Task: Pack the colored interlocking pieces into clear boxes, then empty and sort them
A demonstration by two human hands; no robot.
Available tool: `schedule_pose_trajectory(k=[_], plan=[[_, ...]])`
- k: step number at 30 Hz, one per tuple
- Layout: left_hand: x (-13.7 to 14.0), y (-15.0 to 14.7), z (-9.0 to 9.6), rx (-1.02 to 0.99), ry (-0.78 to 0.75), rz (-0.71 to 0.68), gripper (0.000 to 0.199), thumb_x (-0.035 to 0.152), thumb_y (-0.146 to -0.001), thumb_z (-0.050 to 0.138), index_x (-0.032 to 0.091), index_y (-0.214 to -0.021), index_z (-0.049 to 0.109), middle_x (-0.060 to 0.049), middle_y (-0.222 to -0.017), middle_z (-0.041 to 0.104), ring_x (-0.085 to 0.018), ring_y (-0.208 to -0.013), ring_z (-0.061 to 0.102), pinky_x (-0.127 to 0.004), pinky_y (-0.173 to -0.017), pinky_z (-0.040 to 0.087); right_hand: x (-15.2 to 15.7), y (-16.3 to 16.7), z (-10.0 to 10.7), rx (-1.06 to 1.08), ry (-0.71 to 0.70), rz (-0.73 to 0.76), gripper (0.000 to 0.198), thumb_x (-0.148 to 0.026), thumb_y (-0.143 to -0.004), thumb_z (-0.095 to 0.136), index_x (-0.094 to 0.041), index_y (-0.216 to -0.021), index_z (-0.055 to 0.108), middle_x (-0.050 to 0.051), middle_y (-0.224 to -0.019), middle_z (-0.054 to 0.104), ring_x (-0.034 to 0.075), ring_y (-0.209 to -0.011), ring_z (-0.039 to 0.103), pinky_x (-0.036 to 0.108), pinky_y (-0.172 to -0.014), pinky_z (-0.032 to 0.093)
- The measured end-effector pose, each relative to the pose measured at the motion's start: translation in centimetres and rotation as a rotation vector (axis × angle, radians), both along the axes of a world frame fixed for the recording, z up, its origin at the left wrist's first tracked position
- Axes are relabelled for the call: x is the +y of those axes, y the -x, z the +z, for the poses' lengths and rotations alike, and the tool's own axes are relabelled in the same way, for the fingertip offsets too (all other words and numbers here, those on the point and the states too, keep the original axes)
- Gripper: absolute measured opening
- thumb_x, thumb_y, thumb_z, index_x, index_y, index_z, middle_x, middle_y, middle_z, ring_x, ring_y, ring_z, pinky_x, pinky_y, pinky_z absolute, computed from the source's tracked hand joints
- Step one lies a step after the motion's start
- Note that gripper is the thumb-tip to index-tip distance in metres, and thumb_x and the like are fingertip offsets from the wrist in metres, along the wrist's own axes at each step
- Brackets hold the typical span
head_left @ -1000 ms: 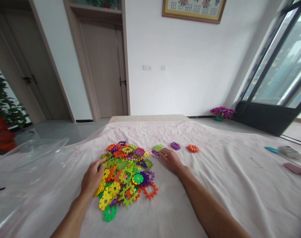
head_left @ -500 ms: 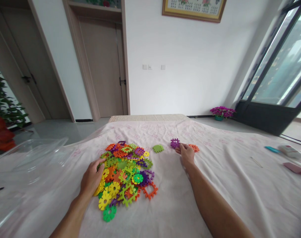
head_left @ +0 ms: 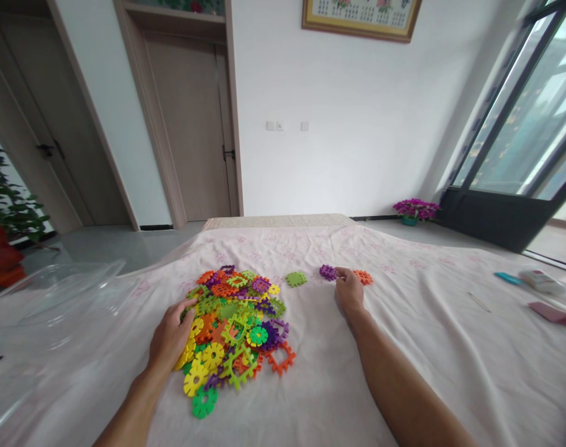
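Note:
A heap of colourful plastic interlocking pieces (head_left: 229,310), some square with notched edges and some flower-shaped discs, lies on the pink-white cloth. At the heap's left edge rests my left hand (head_left: 172,329), open, its thumb apart from the fingers and its fingertips touching the pieces. My right hand (head_left: 350,290) is farther right, with fingers closed at the right edge of a purple interlocking piece (head_left: 328,272), which lies about flat on the cloth. Left of it is a green square piece (head_left: 296,279). An orange piece (head_left: 363,277) sits just beyond my right hand, partly hidden by it.
Clear plastic containers (head_left: 59,292) stand at the left. On the right side of the cloth (head_left: 432,335) are a thin stick (head_left: 479,302), a blue item (head_left: 509,278), a white packet (head_left: 541,280) and a pink item (head_left: 553,313).
The purple piece has tipped from a raised tilt to lying nearly flat, with my right hand still at its edge. My left hand stays at the heap. The view shifts slightly.

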State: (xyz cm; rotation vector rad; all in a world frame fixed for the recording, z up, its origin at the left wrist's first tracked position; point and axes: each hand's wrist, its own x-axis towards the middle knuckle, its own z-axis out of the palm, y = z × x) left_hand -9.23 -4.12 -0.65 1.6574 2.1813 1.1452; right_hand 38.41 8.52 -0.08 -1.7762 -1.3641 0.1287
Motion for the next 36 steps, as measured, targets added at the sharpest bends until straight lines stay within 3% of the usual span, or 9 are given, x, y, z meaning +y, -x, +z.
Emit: schedule_pose_trajectory(k=[6,12,17,20,23,26,28,36], plan=[[0.0,-0.1,0.0,-0.003,0.004,-0.009,0.040,0.042,-0.088,0.041,0.025,-0.116,0.064,-0.006,-0.130,0.062,-0.024,-0.121,0.057,-0.035,-0.106,0.041,-0.5,-1.4,0.4,-0.249,0.181,-0.117,0.051,-0.017,-0.079,0.047,-0.016,-0.126,0.064,0.015,-0.123,0.065,0.031,-0.118,0.056,0.042,-0.098,0.042],[0.2,0.2,-0.4,-0.005,0.007,-0.023,0.041,0.042,-0.090,0.041,0.025,-0.120,0.062,-0.007,-0.130,0.061,-0.024,-0.123,0.055,-0.036,-0.107,0.040,-0.8,-2.7,0.4,-0.295,0.320,-0.143,0.057,-0.022,-0.083,0.046,-0.013,-0.139,0.054,0.021,-0.135,0.056,0.035,-0.127,0.049,0.049,-0.100,0.039],[0.3,0.3,-0.6,-0.011,-0.008,-0.027,0.042,0.042,-0.089,0.040,0.024,-0.120,0.062,-0.007,-0.131,0.060,-0.023,-0.125,0.054,-0.036,-0.109,0.038,-1.2,-2.1,1.0,-0.314,0.241,-0.147,0.052,-0.020,-0.085,0.047,-0.013,-0.136,0.057,0.019,-0.133,0.058,0.035,-0.125,0.050,0.048,-0.102,0.038],[0.3,0.1,-0.5,-0.009,-0.004,-0.020,0.042,0.042,-0.089,0.040,0.024,-0.120,0.063,-0.006,-0.131,0.061,-0.023,-0.124,0.055,-0.036,-0.107,0.040,-1.1,-0.2,1.6,-0.338,0.068,0.009,0.042,-0.020,-0.087,0.048,-0.017,-0.125,0.066,0.014,-0.126,0.064,0.029,-0.119,0.055,0.041,-0.104,0.038],[0.2,0.0,-0.2,-0.007,-0.005,-0.013,0.042,0.041,-0.088,0.041,0.024,-0.119,0.064,-0.006,-0.130,0.062,-0.024,-0.123,0.056,-0.035,-0.106,0.041,-1.2,3.0,2.0,-0.275,-0.048,0.292,0.031,-0.023,-0.088,0.049,-0.021,-0.108,0.073,0.008,-0.111,0.071,0.022,-0.104,0.063,0.033,-0.095,0.045],[0.1,0.0,-0.1,-0.019,-0.003,-0.014,0.042,0.041,-0.088,0.041,0.024,-0.119,0.064,-0.006,-0.130,0.061,-0.024,-0.123,0.056,-0.035,-0.107,0.041,-2.2,6.7,2.2,-0.211,-0.006,0.593,0.025,-0.029,-0.087,0.053,-0.021,-0.096,0.075,0.005,-0.093,0.073,0.019,-0.082,0.065,0.029,-0.077,0.049],[0.1,0.0,-0.1,-0.022,-0.003,-0.014,0.042,0.041,-0.088,0.041,0.024,-0.119,0.064,-0.006,-0.130,0.061,-0.024,-0.122,0.056,-0.035,-0.107,0.040,-3.3,8.8,2.4,-0.229,0.065,0.701,0.022,-0.034,-0.085,0.059,-0.022,-0.092,0.076,0.004,-0.090,0.072,0.017,-0.078,0.064,0.027,-0.072,0.047],[0.2,0.0,-0.2,0.011,0.010,0.006,0.041,0.039,-0.088,0.041,0.024,-0.120,0.064,-0.006,-0.129,0.062,-0.024,-0.119,0.058,-0.034,-0.104,0.043,-6.1,12.0,3.0,-0.381,0.088,0.809,0.027,-0.042,-0.071,0.075,-0.027,-0.094,0.075,0.002,-0.092,0.069,0.020,-0.089,0.060,0.028,-0.076,0.042]])
